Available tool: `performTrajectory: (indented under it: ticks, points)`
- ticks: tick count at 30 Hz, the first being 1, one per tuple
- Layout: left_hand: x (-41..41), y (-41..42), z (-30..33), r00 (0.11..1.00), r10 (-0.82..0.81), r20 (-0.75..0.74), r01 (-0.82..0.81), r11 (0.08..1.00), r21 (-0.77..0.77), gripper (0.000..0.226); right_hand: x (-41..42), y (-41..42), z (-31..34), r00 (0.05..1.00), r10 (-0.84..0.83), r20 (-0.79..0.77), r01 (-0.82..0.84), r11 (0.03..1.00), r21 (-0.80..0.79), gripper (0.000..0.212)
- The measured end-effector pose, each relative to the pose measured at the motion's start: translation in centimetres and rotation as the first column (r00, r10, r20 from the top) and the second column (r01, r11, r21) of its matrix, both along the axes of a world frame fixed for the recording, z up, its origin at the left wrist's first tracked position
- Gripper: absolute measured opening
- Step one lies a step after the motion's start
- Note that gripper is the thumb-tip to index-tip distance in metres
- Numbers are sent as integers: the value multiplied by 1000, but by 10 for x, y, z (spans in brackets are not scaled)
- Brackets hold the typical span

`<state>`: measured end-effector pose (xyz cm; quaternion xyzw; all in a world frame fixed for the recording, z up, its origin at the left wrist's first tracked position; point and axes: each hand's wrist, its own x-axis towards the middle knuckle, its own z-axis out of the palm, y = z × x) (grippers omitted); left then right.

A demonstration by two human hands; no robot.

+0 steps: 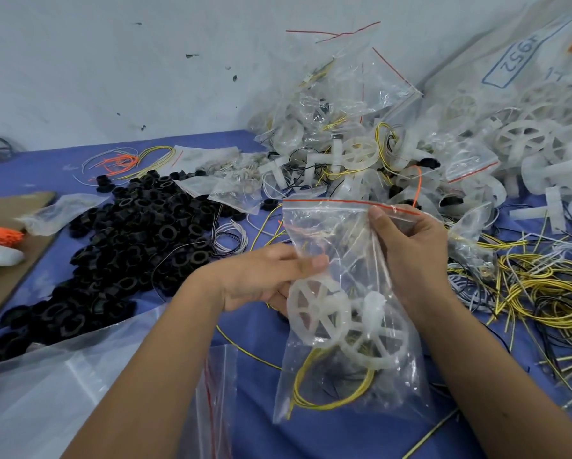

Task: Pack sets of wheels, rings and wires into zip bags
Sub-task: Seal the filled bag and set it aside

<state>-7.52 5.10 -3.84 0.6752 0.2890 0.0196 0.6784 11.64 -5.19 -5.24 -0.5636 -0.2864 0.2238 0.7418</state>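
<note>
Blue-covered table (311,435) against a scuffed white wall (112,61); both forearms reaching in from below; left hand (261,276) pinching the left side of a clear zip bag (341,309), thumb pressed on its front, fingers curled behind; right hand (410,246) gripping the top right by the red seal strip (331,202), bag held upright between the two hands, above the cloth; inside, two white spoked wheels (317,314) side by side, coiled yellow wire (314,389) at the bottom, something dark down there too, hard to make out; flat unfilled zip bags (216,392) under the left forearm; heap of black rings (139,233) to the left; loose yellow and black wires (543,293) to the right; pile of packed bags (337,127) and loose white wheels (523,140) behind; brown cardboard (9,260) at far left.
</note>
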Motion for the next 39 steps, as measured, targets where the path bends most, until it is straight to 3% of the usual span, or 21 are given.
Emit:
performTrajectory:
  ticks: [4, 6, 9, 12, 15, 19, 21, 24, 27, 29, 34, 36, 39]
  points:
    - [-9, -1, 15, 982, -182, 50, 181, 983, 28, 62, 1, 1, 0, 995, -75, 60, 77, 996, -37, 13]
    - [0, -5, 14, 994, -111, 0, 111, 987, 115, 62, 2, 0, 0, 996, -77, 50, 80, 995, -66, 15]
    - [13, -9, 7, 999, 24, 42, -32, 980, 198, 42, 1, -1, 2, 999, -23, 42, 28, 992, -123, 14]
    - [10, -2, 3, 988, 41, 149, -65, 984, 163, 28, 3, -1, 3, 989, 136, -58, -143, 979, -146, 24]
    - [2, 5, 3, 967, 76, 241, -110, 985, 132, 32, 9, -2, 0, 942, 333, -49, -336, 926, -171, 43]
    - [-3, 16, 3, 894, 290, 342, -302, 953, -19, 28, 11, -2, -4, 779, 628, 7, -608, 757, -240, 58]
    - [-3, 21, 1, 835, 418, 357, -419, 905, -78, 39, 8, -3, -6, 741, 669, 51, -613, 707, -352, 57]
    - [0, 23, -3, 786, 517, 339, -517, 851, -98, 32, 0, -5, -5, 752, 649, 114, -556, 719, -417, 61]
    - [6, 25, -3, 756, 601, 259, -618, 786, -22, 18, -5, -2, -2, 811, 583, 47, -535, 773, -342, 73]
    - [8, 31, 0, 715, 654, 249, -678, 734, 19, 20, -7, 5, 5, 854, 521, 6, -496, 816, -298, 77]
    - [31, 64, 30, 505, 795, 336, -827, 558, -76, 47, -5, 73, 63, 894, 447, -17, -444, 884, -146, 45]
    - [47, 84, 54, 419, 820, 390, -849, 507, -152, 48, -1, 118, 101, 923, 385, -10, -383, 915, -126, 53]
    - [69, 108, 98, 303, 827, 473, -842, 465, -274, 46, 5, 177, 156, 915, 384, -128, -386, 923, 9, 61]
